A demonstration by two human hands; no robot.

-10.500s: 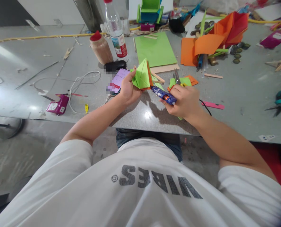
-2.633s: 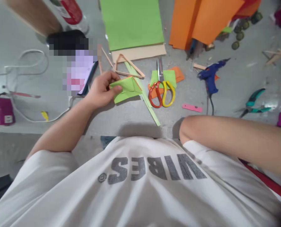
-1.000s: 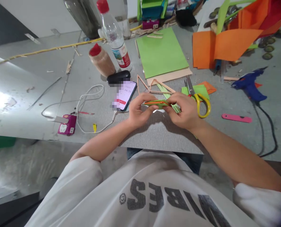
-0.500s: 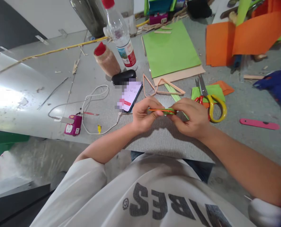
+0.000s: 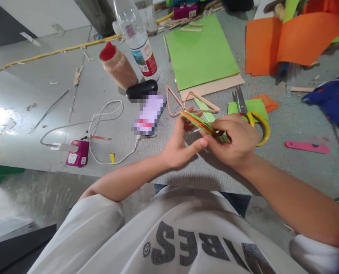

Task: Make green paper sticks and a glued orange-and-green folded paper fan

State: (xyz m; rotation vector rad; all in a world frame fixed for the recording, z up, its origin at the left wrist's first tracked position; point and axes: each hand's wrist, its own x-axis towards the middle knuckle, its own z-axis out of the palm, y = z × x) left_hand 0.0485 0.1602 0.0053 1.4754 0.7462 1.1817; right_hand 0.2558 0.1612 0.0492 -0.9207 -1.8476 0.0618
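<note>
A thin stack of green and orange paper [image 5: 199,122] is pinched at its right end by my right hand [image 5: 233,139]. My left hand [image 5: 180,146] is open beside the stack, its thumb stretched toward my right fingers and its fingertips behind the paper's left end. Just beyond the hands lie two thin wooden triangles [image 5: 174,102] and some light green strips [image 5: 205,108]. Scissors with red and yellow handles [image 5: 262,129] rest on small green and orange paper pieces, right behind my right hand.
A phone [image 5: 150,114] on a white cable, a black case [image 5: 142,89], a jar with a red lid [image 5: 118,64] and a bottle [image 5: 143,57] stand left. Green sheets [image 5: 203,53] lie ahead. A pink cutter [image 5: 307,147] and a blue glue gun [image 5: 329,99] are right.
My left hand has opened and let go of the paper stack. The stack has tilted, its left end now raised, and stays in my right hand. The view has shifted slightly.
</note>
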